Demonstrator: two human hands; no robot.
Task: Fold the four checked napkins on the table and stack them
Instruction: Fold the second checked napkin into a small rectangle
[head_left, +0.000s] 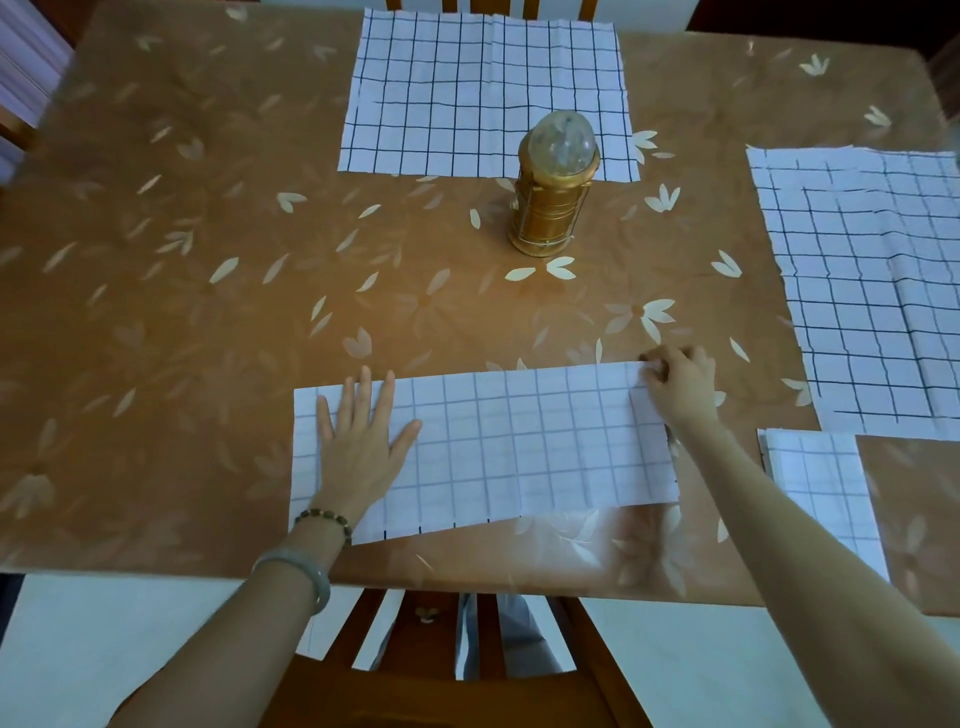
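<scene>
The near napkin (493, 447) lies folded into a long strip by the table's (182, 312) front edge, its pale reverse side up. The left hand (358, 441) rests flat on its left end, fingers spread; the right hand (680, 382) pinches its far right corner. Just right lies a smaller folded napkin (821, 488), beyond it an open napkin (872, 280). A gold lantern (556, 192) stands on the near edge of the far napkin (483, 93).

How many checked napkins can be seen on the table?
4. One lies under both hands at the near edge, one lies flat at the far side behind the lantern, one lies on the right, and one folded sits at the near right.
</scene>
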